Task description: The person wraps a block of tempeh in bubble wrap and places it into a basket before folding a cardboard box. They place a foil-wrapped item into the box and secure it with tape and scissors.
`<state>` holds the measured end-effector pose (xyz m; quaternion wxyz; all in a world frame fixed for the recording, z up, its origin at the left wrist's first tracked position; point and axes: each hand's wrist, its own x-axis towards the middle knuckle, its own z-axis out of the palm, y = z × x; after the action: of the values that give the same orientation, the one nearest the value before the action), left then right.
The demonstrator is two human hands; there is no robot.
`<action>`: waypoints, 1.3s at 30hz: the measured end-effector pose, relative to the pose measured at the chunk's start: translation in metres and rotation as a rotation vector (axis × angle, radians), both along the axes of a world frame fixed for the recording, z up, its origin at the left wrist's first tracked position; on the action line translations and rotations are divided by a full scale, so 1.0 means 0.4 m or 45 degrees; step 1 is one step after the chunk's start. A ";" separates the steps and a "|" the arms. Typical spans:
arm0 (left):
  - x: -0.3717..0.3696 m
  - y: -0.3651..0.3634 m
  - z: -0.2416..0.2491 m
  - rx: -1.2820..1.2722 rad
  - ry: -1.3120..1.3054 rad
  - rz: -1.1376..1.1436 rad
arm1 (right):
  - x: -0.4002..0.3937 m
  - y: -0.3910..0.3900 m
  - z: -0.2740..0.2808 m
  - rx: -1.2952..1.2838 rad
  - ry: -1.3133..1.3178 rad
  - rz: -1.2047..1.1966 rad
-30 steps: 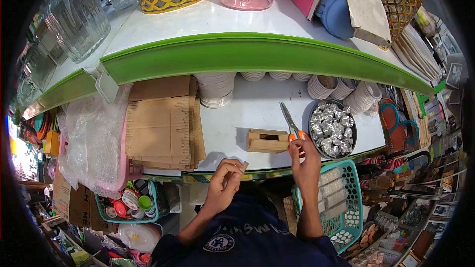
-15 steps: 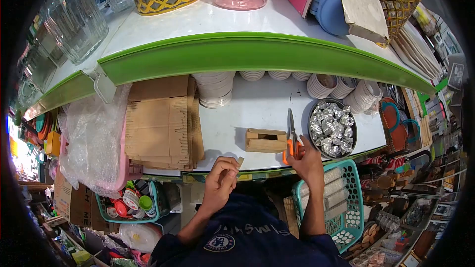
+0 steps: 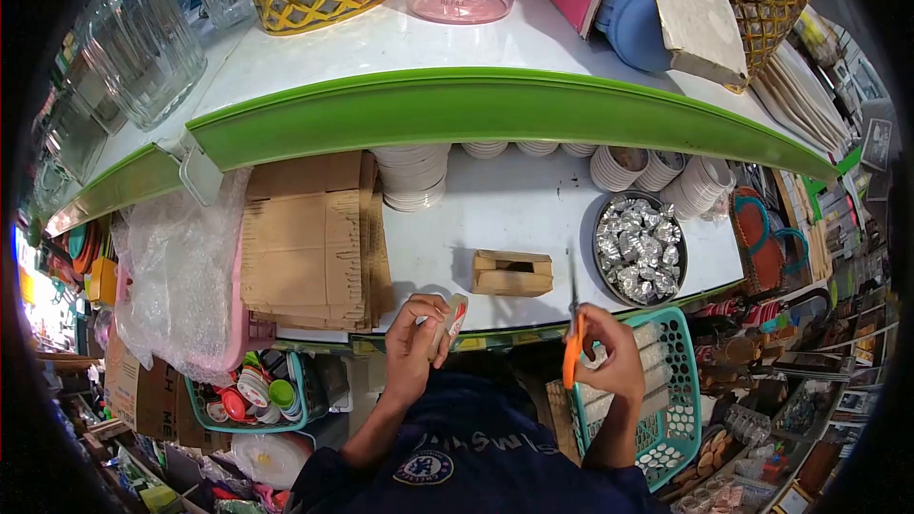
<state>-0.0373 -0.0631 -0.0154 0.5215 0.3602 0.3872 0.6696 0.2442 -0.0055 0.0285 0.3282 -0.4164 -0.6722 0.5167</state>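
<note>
My right hand [image 3: 612, 352] grips a pair of scissors [image 3: 572, 352] by the orange handles, near the shelf's front edge. Their dark blades point away from me. Between the fingers and thumb of my left hand [image 3: 415, 347] is a small pale flat piece with red print [image 3: 457, 316]; I cannot tell what it is. A small brown cardboard box [image 3: 512, 273] with a slot in its top lies on the white shelf [image 3: 486, 214], beyond and between my hands. To the right is a round dark pan [image 3: 640, 297] filled with crumpled silver foil pieces [image 3: 636, 243].
Flattened cardboard [image 3: 300, 247] is stacked at the left, beside bubble wrap [image 3: 176, 276] over a pink basket. White bowls [image 3: 415, 181] stand in stacks at the back. A green-edged upper shelf [image 3: 495, 109] overhangs the work surface. Below right is a teal basket [image 3: 690, 400].
My right hand has lifted the scissors off the shelf and drawn them toward me. My left hand has turned its flat piece, so red print now shows.
</note>
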 end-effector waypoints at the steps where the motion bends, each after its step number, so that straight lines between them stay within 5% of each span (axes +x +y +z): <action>1: -0.001 0.001 0.000 -0.011 -0.008 0.003 | -0.017 -0.005 0.023 0.161 -0.169 0.050; 4: -0.003 0.002 0.008 -0.011 -0.126 0.016 | -0.058 -0.014 0.068 0.300 -0.483 0.092; 7: -0.012 -0.001 -0.010 -0.020 -0.111 0.000 | -0.079 -0.005 0.084 0.768 -0.649 0.116; 16: -0.014 -0.015 -0.005 -0.013 -0.079 0.022 | -0.107 -0.021 0.117 0.906 -1.004 0.237; 39: 0.023 -0.038 -0.011 0.045 0.128 0.033 | -0.154 -0.036 0.211 0.924 -1.243 0.432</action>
<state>-0.0282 -0.0781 -0.0199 0.4863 0.3975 0.4056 0.6640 0.1826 -0.0198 0.1130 0.0175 -0.3542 -0.9336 0.0511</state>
